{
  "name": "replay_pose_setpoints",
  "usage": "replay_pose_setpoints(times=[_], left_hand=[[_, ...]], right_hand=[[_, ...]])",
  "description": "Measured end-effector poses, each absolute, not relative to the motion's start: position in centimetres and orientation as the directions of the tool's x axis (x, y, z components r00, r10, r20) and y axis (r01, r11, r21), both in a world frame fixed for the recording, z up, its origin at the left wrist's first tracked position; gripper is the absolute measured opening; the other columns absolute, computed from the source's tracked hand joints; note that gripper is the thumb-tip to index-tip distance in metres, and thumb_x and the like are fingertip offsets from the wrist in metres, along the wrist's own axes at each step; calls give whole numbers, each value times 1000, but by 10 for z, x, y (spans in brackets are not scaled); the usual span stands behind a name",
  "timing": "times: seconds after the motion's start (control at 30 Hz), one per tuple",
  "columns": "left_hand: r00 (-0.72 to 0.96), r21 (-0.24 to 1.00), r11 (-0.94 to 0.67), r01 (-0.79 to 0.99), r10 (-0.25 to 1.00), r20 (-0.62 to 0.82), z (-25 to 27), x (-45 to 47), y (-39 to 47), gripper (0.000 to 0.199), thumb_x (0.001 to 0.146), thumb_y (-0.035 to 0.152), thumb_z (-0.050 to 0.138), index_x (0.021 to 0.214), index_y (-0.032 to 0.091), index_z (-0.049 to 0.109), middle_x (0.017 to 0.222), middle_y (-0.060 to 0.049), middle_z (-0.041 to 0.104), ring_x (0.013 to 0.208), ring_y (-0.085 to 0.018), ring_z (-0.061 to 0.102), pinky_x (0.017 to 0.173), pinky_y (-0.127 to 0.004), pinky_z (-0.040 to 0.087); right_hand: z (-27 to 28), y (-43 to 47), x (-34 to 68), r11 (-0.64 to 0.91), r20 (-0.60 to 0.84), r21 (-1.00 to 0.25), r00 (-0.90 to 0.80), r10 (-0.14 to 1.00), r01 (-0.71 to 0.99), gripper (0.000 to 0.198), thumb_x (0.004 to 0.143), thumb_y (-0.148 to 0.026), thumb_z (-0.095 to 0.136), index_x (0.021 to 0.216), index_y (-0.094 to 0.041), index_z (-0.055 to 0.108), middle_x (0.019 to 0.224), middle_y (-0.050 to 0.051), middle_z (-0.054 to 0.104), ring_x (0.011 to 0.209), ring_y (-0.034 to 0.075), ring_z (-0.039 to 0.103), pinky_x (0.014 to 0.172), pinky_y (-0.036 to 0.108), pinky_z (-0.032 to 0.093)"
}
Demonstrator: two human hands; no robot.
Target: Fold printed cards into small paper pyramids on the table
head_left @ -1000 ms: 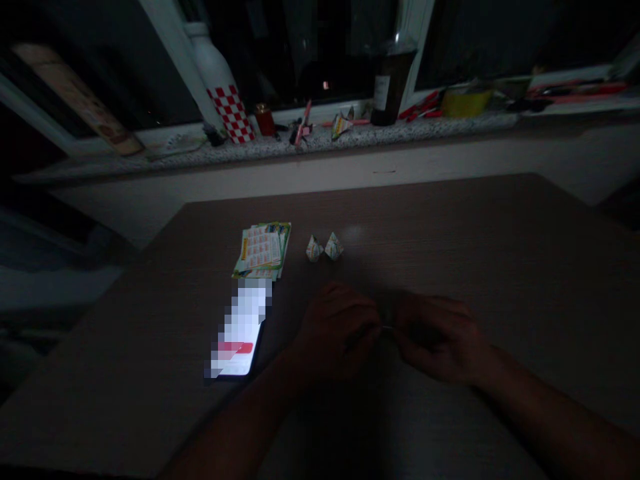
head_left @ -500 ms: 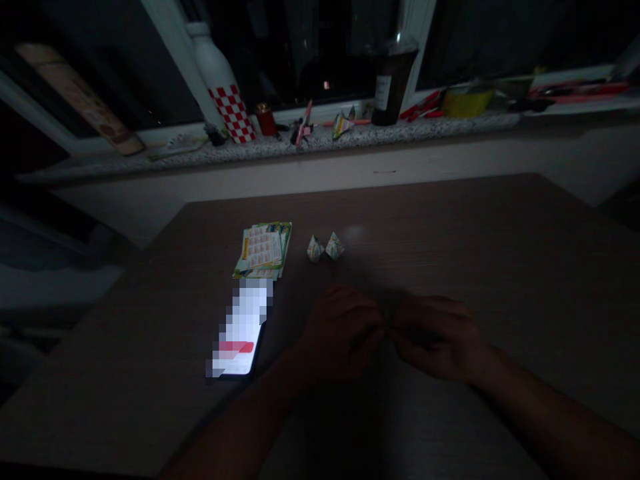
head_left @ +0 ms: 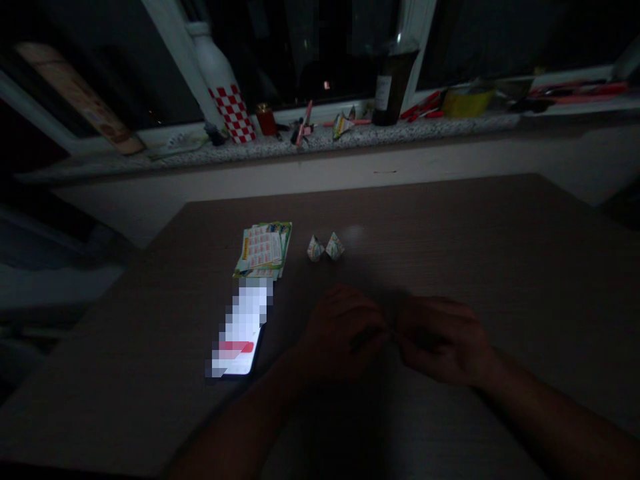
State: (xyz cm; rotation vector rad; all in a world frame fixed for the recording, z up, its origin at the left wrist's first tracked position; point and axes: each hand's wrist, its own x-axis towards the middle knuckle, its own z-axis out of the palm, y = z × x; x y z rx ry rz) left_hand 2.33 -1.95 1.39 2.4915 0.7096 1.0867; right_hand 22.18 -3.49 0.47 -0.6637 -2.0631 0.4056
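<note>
Over the dark wooden table (head_left: pixel 480 240), my left hand (head_left: pixel 345 333) and my right hand (head_left: pixel 443 340) meet fingertip to fingertip, both closed in a pinch. A tiny, dim piece shows between the fingertips, too small and dark to name. Beyond my left hand two small folded paper shapes, a left one (head_left: pixel 315 249) and a right one (head_left: pixel 335 247), stand side by side with pointed tops. To their left lies a stack of printed paper slips (head_left: pixel 263 248). A lit phone (head_left: pixel 243 330) lies screen up just below the stack, left of my left wrist.
Behind the table runs a speckled stone windowsill (head_left: pixel 360 137). On it stand a white bottle with red checks (head_left: pixel 233 110), a small red jar (head_left: pixel 265 120), a dark labelled bottle (head_left: pixel 390 93) and a yellow container (head_left: pixel 467 102). A long tube-like pack (head_left: pixel 83 100) leans at the left.
Both hands have shifted very slightly to the right, and their fingertips stay close together. The phone, paper slips and folded shapes have not moved.
</note>
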Motion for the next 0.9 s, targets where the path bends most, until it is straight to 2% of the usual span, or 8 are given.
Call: replay_pose_setpoints(times=[0.13, 0.3, 0.5, 0.67, 0.9], left_hand=[[583, 502, -812, 297, 571, 578, 15, 22, -19, 6, 83, 22, 58, 83, 17, 61, 82, -4, 66, 82, -15, 60, 78, -31, 47], [591, 467, -833, 297, 544, 595, 15, 23, -19, 5, 83, 19, 56, 82, 17, 60, 82, -4, 66, 80, -15, 59, 78, -30, 47], [613, 487, -820, 300, 557, 560, 14, 24, -20, 6, 83, 21, 57, 84, 17, 60, 84, -4, 67, 83, -15, 59, 79, -30, 46], [590, 472, -832, 293, 545, 595, 13, 23, -19, 6, 82, 21, 57, 82, 17, 60, 82, -4, 66, 81, -15, 59, 77, -31, 46], [599, 478, -834, 275, 538, 593, 13, 24, -19, 4, 80, 20, 60, 83, 16, 60, 81, -3, 66, 80, -14, 58, 77, -30, 46]], right_hand=[[5, -35, 222, 796, 671, -521, -429, 605, 308, 16, 71, -6, 60, 76, -19, 53, 62, -1, 54, 51, 11, 49, 47, 24, 39], [5, -34, 221, 769, 628, -541, -444, 639, 341, 13, 71, -8, 59, 77, -18, 54, 63, 0, 55, 53, 12, 51, 47, 24, 41], [5, -35, 219, 800, 689, -499, -407, 599, 331, 14, 69, -8, 59, 74, -20, 53, 60, -2, 54, 51, 12, 52, 47, 24, 41], [3, -34, 219, 777, 657, -525, -415, 630, 348, 15, 69, -9, 59, 77, -20, 54, 62, 0, 56, 53, 13, 53, 48, 25, 42], [5, -34, 218, 797, 682, -500, -412, 604, 340, 14, 68, -9, 59, 74, -20, 53, 60, -2, 55, 50, 12, 52, 47, 24, 40]])
